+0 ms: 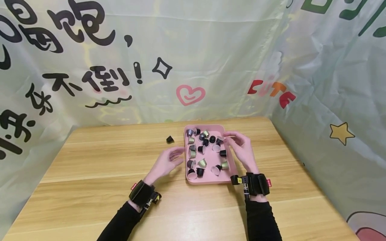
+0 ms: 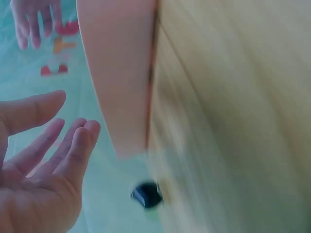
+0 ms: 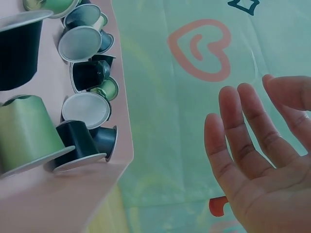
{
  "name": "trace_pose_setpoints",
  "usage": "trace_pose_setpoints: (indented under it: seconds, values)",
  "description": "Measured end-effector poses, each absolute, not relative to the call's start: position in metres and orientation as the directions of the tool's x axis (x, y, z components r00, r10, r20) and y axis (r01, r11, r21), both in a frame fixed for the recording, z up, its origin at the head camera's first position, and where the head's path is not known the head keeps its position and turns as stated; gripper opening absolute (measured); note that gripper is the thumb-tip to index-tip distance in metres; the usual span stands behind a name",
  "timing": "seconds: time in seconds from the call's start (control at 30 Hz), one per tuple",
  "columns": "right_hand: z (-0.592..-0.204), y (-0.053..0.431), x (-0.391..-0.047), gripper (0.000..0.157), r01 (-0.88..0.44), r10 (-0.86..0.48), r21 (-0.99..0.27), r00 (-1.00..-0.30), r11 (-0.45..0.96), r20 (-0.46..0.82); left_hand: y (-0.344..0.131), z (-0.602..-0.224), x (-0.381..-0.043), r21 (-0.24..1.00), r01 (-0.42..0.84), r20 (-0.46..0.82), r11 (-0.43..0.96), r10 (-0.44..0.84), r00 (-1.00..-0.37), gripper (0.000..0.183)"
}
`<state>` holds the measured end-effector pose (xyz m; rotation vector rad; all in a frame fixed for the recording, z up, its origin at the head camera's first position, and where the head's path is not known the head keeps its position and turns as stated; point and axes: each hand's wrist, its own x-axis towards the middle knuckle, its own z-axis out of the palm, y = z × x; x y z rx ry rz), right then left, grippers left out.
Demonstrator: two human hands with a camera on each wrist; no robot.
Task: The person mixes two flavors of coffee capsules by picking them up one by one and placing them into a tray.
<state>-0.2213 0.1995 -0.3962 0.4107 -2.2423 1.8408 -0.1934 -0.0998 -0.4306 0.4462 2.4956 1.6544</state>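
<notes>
A pink tray (image 1: 208,180) on the table holds many coffee capsules, some black, some pale green, some bluish grey, lying on their sides or standing. My left hand (image 1: 165,163) is just off the tray's left side, fingers loosely bent and holding nothing. In the left wrist view that hand (image 2: 43,170) is beside the tray's outer wall (image 2: 119,73). At the upper right edge of the tray is my right hand (image 1: 242,149), its fingers extended over the rim. The right wrist view shows this hand (image 3: 262,145) with an empty palm, next to a pale green capsule (image 3: 31,131) and dark ones.
One black capsule (image 1: 170,139) lies on the wooden table (image 1: 99,167), left of the tray. A printed cloth (image 1: 211,60) hangs behind the table and along its right side.
</notes>
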Motion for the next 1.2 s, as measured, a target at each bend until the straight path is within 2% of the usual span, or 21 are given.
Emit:
trace_pose_setpoints:
  seconds: [0.13, 0.33, 0.67, 1.2]
  values:
    - [-0.395, 0.198, -0.222, 0.027, -0.349, -0.092, -0.920, -0.937, 0.181, 0.337, -0.119, -0.433, -0.184, 0.858, 0.173, 0.053, 0.483, 0.252, -0.966, 0.051]
    - [-0.388, 0.196, -0.224, 0.026, -0.356, -0.149, -0.898, -0.933, 0.259, 0.327, -0.144, -0.438, -0.179, 0.767, 0.140, -0.012, 0.627, 0.232, -0.973, 0.059]
    - [-0.372, 0.182, -0.241, 0.027, -0.378, -0.331, -0.810, -0.912, 0.449, 0.242, -0.164, -0.445, -0.176, 0.761, 0.093, -0.091, 0.643, 0.247, -0.965, 0.065]
    - [-0.363, 0.120, -0.285, 0.029, -0.485, -0.543, -0.661, -0.829, 0.572, 0.138, -0.173, -0.445, -0.176, 0.778, 0.081, -0.111, 0.623, 0.263, -0.958, 0.068]
